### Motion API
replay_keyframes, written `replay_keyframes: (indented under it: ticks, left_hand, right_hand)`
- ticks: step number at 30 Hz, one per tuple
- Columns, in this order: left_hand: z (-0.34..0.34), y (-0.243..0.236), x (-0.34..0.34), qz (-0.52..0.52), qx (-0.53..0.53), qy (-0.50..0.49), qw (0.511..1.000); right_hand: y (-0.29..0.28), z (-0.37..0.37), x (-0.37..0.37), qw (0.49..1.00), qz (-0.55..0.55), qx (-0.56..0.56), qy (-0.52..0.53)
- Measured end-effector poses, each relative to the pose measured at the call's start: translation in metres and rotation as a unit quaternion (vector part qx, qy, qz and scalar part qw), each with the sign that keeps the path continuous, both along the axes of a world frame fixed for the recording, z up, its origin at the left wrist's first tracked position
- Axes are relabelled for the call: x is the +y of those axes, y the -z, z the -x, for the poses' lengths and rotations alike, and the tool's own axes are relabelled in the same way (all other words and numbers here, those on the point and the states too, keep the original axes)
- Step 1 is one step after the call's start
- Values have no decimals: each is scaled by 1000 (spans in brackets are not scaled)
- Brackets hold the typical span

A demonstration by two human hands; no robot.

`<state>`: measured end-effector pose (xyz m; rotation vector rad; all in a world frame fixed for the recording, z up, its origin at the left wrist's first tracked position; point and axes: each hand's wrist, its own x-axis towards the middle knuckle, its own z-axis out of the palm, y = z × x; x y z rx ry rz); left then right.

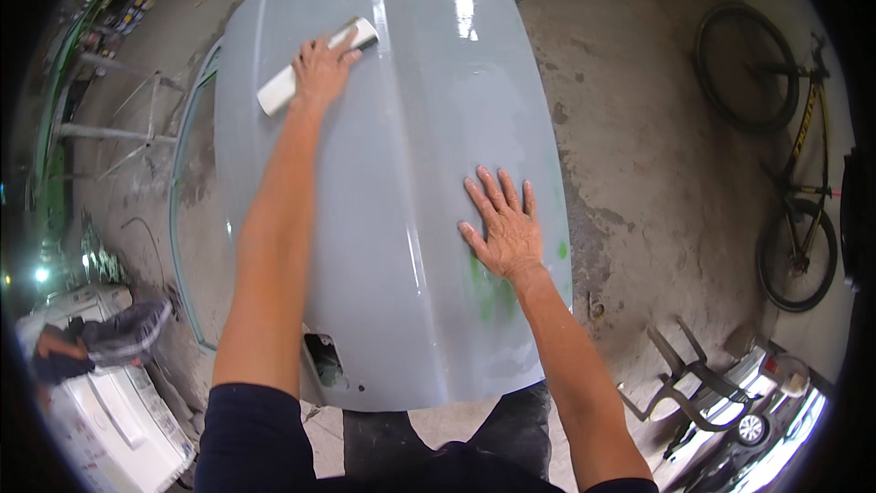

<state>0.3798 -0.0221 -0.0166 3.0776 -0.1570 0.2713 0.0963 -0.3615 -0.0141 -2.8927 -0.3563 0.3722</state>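
Note:
A car door (365,210) in grey primer lies in front of me, with a raised crease along its length and a cut-out near its lower left corner. My left hand (320,73) is closed over a long white sanding block (277,91), which rests at a slant on the far left part of the door. Flat on the right side of the panel lies my right hand (505,230), fingers spread and holding nothing. Green patches show through the primer beside that palm. Wet-looking shine runs along the crease and at the far end.
The door's window frame (173,210) sticks out to the left. A bicycle (803,146) stands along the right wall. At the lower right are a dark metal frame (698,383) and a car (753,429). Another person (68,347) is by a white vehicle (119,429) at the lower left.

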Motion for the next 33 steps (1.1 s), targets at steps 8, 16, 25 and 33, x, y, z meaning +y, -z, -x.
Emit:
replay_keyframes:
  ticks: [8,16,25,33]
  left_hand:
    - [235,-24,-41,-3,153,64,986]
    - [26,1,-26,-32,21,110,993]
    - [259,-26,-44,54,124,87,987]
    - [-11,7,-2,-13,45,121,992]
  right_hand:
    - [-13,-5,-2,999,-36,27,0]
    - [-3,-14,-8,997,-55,51,-5]
    - [-25,-15,-5,997,-43,56,-11]
    - [-2,-16,-8,996,-75,49,-7]
